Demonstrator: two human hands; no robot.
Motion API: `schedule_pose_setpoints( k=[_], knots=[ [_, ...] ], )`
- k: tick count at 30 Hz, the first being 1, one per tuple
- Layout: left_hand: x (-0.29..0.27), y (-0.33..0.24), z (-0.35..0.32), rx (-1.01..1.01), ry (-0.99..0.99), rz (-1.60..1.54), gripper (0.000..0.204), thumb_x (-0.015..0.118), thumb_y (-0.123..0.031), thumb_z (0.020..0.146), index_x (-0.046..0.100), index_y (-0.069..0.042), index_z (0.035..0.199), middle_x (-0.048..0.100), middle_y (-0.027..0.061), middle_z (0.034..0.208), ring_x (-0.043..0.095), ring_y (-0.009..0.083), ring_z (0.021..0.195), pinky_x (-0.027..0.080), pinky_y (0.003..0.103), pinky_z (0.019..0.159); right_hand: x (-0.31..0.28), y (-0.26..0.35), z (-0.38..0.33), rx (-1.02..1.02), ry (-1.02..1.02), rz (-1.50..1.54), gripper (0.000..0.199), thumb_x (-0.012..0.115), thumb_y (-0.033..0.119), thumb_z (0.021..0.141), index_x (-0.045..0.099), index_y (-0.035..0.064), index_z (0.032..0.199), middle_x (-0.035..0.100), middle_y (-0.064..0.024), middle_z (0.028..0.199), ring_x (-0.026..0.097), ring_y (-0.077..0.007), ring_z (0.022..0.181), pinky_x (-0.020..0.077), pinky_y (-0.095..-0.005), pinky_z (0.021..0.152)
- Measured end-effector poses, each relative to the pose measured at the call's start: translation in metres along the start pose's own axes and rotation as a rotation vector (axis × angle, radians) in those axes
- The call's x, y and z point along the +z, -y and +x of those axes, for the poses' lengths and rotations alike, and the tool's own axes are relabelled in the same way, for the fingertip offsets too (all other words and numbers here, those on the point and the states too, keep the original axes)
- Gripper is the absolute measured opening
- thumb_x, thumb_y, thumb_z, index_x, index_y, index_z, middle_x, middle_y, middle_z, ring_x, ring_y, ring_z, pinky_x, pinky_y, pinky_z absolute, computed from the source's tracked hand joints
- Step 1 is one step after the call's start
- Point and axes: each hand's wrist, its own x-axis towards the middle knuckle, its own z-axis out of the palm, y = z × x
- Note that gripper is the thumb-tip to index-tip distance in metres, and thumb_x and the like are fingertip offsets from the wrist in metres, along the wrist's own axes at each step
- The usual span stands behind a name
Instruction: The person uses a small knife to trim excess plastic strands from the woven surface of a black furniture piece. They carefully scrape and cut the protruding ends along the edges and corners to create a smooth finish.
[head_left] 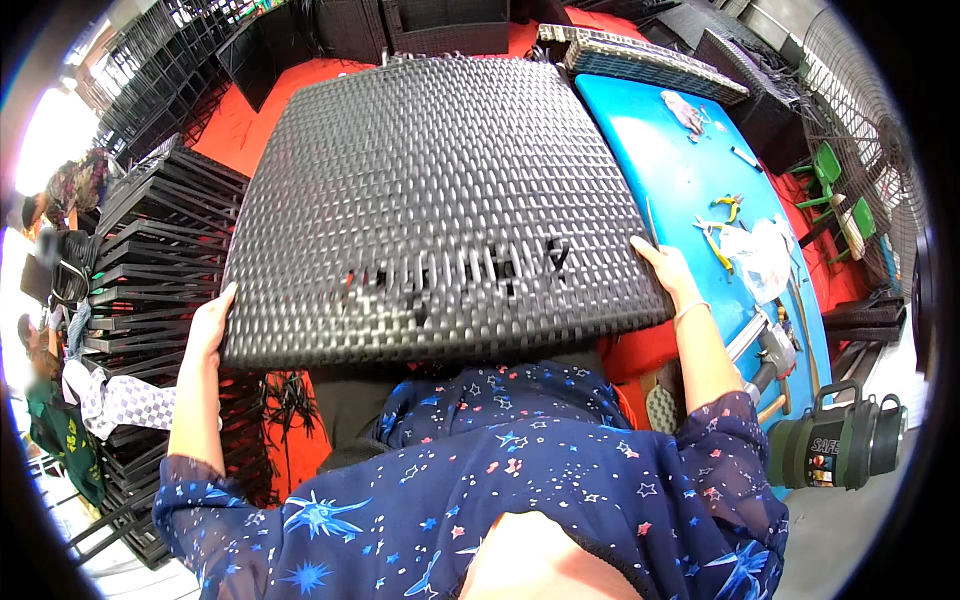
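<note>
A large black woven wicker panel [430, 170] spans the space in front of me. Along its near part the weave has several gaps, with loose strands and a bit of red showing through. My left hand [212, 318] grips the panel's near left edge, fingers hidden beneath. At the right edge my right hand [668, 272] holds on too, its thumb lying on top and its other fingers out of sight under the rim.
Right of the panel is a blue table [670, 180] with yellow-handled pliers [718, 248], a plastic bag [762, 262] and a hammer [776, 350]. A dark green flask [825, 445] stands near its close end. Black frames [150, 270] are stacked at left; other people are beyond.
</note>
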Motion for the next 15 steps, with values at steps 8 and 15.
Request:
schedule_pose_setpoints(
  k=[8, 15],
  knots=[
    [-0.123, 0.027, -0.125, -0.098, -0.170, 0.078, 0.052, 0.061, -0.041, 0.101, 0.066, 0.002, 0.130, 0.069, 0.0078, 0.124, 0.063, 0.0151, 0.108, 0.046, 0.032, 0.098, 0.052, 0.071, -0.077, 0.034, 0.205, 0.024, 0.045, 0.082, 0.037, 0.086, 0.075, -0.0049, 0.101, 0.074, -0.0054, 0.086, 0.067, -0.0118, 0.068, 0.0530, -0.0270, 0.064],
    [-0.199, 0.062, -0.231, -0.241, -0.307, 0.251, 0.068, 0.060, -0.051, 0.098, 0.062, 0.009, 0.131, 0.068, 0.0115, 0.127, 0.061, 0.0192, 0.113, 0.042, 0.034, 0.102, 0.133, 0.089, -0.081, -0.041, 0.454, -0.067, 0.052, 0.085, 0.044, 0.080, 0.077, -0.0048, 0.095, 0.075, -0.0080, 0.086, 0.068, -0.0147, 0.073, 0.0530, -0.0315, 0.069]
  ],
)
